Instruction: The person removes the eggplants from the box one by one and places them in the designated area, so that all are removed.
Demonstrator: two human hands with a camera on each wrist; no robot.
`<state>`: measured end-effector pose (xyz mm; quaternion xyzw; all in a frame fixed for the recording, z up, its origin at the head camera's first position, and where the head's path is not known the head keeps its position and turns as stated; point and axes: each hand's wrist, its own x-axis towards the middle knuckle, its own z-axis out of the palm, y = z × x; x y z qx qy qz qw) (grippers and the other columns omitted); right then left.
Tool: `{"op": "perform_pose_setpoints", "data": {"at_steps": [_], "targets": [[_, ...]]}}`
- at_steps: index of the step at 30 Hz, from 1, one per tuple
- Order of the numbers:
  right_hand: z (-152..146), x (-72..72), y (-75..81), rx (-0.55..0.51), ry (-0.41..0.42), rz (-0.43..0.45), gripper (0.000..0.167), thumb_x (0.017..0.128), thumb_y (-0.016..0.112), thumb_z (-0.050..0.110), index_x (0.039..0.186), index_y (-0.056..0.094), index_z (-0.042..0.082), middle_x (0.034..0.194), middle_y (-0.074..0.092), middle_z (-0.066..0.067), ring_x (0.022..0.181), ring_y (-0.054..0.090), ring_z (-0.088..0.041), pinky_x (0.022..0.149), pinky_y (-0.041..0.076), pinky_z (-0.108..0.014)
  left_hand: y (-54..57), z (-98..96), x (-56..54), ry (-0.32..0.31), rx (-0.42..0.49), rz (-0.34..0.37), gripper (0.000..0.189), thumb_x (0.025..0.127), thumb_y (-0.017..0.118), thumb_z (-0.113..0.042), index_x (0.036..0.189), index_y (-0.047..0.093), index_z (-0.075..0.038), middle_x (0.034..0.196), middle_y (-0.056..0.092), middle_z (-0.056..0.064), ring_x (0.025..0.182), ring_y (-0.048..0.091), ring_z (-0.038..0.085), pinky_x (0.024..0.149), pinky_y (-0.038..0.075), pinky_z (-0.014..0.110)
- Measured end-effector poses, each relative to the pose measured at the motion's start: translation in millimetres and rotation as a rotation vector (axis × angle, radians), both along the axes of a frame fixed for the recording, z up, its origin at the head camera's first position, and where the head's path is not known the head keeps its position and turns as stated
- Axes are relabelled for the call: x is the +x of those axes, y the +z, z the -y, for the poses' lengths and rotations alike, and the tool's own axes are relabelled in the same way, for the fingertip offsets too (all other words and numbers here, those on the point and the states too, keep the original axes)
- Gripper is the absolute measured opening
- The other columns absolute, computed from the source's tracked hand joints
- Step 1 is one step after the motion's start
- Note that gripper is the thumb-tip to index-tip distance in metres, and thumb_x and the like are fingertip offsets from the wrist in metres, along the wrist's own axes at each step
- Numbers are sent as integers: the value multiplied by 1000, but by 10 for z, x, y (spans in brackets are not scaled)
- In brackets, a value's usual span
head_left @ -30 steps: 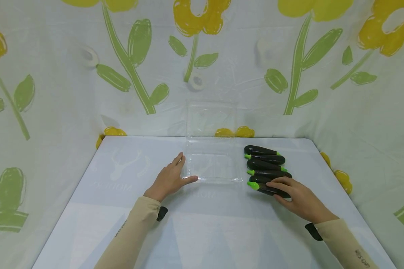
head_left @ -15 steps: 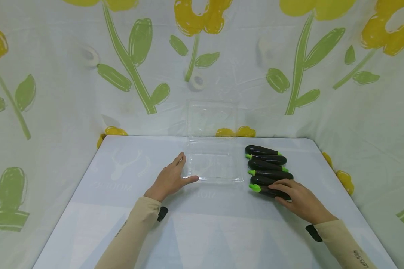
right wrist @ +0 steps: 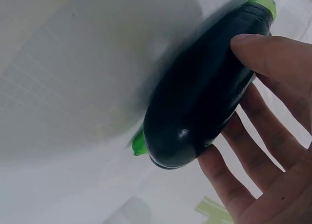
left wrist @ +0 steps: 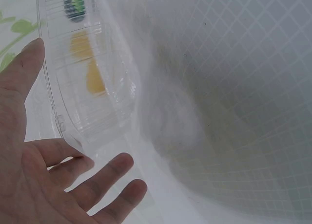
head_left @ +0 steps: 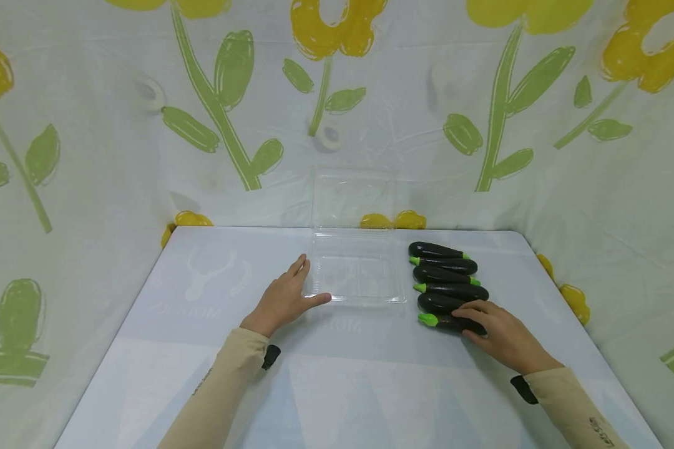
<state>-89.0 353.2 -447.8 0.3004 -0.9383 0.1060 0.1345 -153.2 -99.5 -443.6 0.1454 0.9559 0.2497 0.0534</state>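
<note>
At the near end of a row of several dark eggplants [head_left: 450, 291], my right hand [head_left: 500, 333] grips the closest eggplant [head_left: 446, 322] by its thicker half. The right wrist view has the thumb on one side of this eggplant [right wrist: 195, 97] and the fingers along the other. Its bright green stem end points left. A clear plastic clamshell box [head_left: 352, 299] sits with its lid [head_left: 354, 171] raised at the back. Beside the box's left front corner, my left hand [head_left: 283, 299] is spread, fingers extended and thumb along the front edge; the left wrist view shows fingertips at the rim.
The white table [head_left: 337, 386] has faint printed patterns. A white cloth [head_left: 393, 93] with yellow flowers and green leaves hangs behind the table and on both sides. The raised lid stands close to the back cloth.
My right hand has drawn the nearest eggplant slightly forward and right, so more of the eggplant behind it shows. The left hand and the box stay where they were.
</note>
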Motion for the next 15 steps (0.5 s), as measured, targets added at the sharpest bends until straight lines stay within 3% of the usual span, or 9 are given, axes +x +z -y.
{"op": "perform_pose_setpoints", "data": {"at_steps": [7, 15], "targets": [[16, 3, 16, -2, -32, 41, 46, 74, 90, 8, 117, 75, 15, 118, 66, -9, 104, 68, -32, 81, 59, -49, -2, 3, 0, 3, -7, 5, 108, 87, 63, -71, 159, 25, 0, 168, 17, 12, 145, 36, 41, 115, 34, 56], [23, -37, 135, -22, -57, 58, 44, 77, 89, 10, 118, 74, 15, 119, 66, -10, 108, 66, -33, 84, 58, -52, 4, 3, 1, 4, -3, 3, 106, 88, 65, -67, 159, 25, 1, 169, 17, 12, 145, 36, 41, 115, 34, 57]]}}
